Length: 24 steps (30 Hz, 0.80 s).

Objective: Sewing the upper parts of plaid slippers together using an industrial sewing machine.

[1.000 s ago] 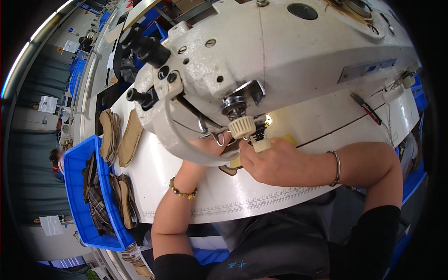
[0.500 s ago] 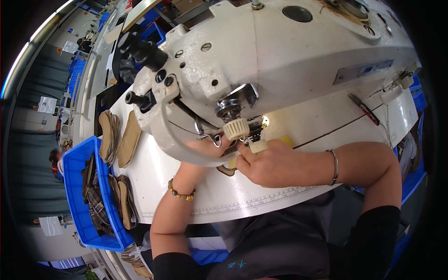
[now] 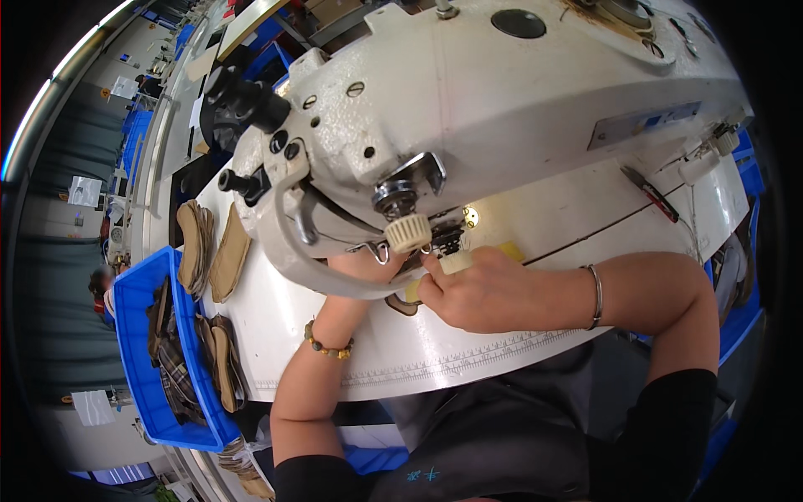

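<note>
A white sewing machine point(image 3: 502, 100) fills the upper middle, its head above both my hands. My right hand point(image 3: 481, 293) is curled beside the needle area, its index finger reaching under the ribbed cream knob point(image 3: 408, 233). What its fingers press or pinch is hidden. My left hand point(image 3: 360, 266) lies behind the machine's curved guard point(image 3: 305, 266), with its fingers out of sight. Between the hands, the rounded end of a small dark piece with a tan edge point(image 3: 403, 306) sticks out on the white table point(image 3: 368, 343).
At left a blue bin point(image 3: 146, 368) holds plaid and dark fabric pieces point(image 3: 176, 368). Beside it are stacked tan curved pieces point(image 3: 194, 243) and a single tan piece point(image 3: 230, 255). Red-and-black snips point(image 3: 651, 192) lie on the right. A person point(image 3: 104, 289) sits far left.
The machine's head appears slightly further left and lower in view. My right hand has shifted slightly left with its fingers still near the needle area. My left arm stays almost in place.
</note>
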### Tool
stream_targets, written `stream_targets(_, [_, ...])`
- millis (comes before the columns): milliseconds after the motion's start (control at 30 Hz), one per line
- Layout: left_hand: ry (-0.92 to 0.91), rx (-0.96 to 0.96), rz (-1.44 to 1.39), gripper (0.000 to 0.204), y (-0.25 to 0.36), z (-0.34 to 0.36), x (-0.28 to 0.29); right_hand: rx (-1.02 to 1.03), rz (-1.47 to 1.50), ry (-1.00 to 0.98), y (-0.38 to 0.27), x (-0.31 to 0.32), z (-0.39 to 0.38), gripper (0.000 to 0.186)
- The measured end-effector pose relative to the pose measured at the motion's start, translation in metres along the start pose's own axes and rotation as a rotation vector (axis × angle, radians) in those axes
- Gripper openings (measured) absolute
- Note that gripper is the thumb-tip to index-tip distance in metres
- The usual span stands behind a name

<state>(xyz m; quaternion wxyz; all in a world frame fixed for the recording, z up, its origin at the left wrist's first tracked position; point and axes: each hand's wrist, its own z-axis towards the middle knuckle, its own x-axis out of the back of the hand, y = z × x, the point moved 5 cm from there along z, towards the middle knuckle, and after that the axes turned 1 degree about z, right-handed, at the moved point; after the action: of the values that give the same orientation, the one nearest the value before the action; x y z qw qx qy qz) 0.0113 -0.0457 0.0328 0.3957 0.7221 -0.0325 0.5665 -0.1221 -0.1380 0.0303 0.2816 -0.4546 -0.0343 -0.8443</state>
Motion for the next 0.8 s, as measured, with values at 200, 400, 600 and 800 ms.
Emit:
stream_targets(200, [0.072,-0.188,0.013,0.040,-0.003,0.003,-0.004,0.010,-0.030,-0.026,0.000,-0.002,-0.001,0.011])
stream_targets(400, [0.109,-0.314,0.142,0.032,0.004,-0.015,0.009,0.022,-0.042,0.001,0.001,-0.002,-0.002,0.012])
stream_targets(600, [0.020,-0.624,0.457,0.030,0.036,-0.042,0.023,0.032,-0.108,0.019,0.000,0.000,0.001,0.013])
stream_targets(800, [-0.026,-0.540,0.465,0.028,0.028,-0.035,0.015,0.031,-0.061,-0.034,0.001,0.000,-0.001,0.012])
